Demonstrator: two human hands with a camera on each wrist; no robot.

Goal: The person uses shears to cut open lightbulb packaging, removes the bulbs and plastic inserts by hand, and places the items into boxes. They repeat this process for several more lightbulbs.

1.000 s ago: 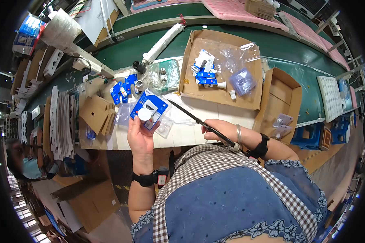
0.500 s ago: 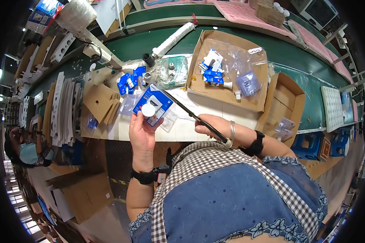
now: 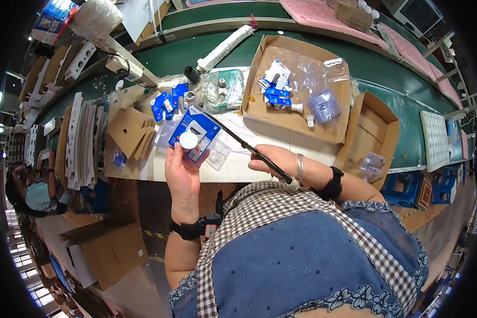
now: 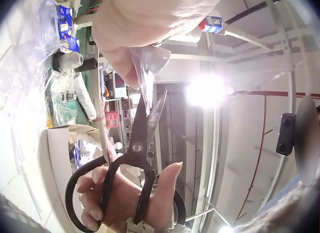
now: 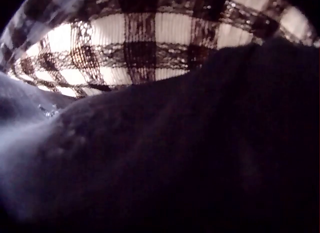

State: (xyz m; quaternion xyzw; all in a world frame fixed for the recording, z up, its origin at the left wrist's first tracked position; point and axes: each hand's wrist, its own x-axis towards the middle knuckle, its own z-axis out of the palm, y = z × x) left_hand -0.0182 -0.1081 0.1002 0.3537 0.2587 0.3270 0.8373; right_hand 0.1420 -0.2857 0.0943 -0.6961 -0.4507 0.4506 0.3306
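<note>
Scissors [image 4: 137, 149] slid further along the package [image 3: 184, 127], 1 each btw; left hand [image 3: 184, 177] pinching package, right hand [image 3: 277, 156] curled round scissors.

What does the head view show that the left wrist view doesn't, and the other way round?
Only the head view: the package's printed blue front, the brown cardboard pieces and another person at far left.

Only the left wrist view: the gap between the parted blades of the scissors, and a bright overhead light.

Both: the left hand holding the package, the right hand holding the scissors, and small blue packets.
</note>
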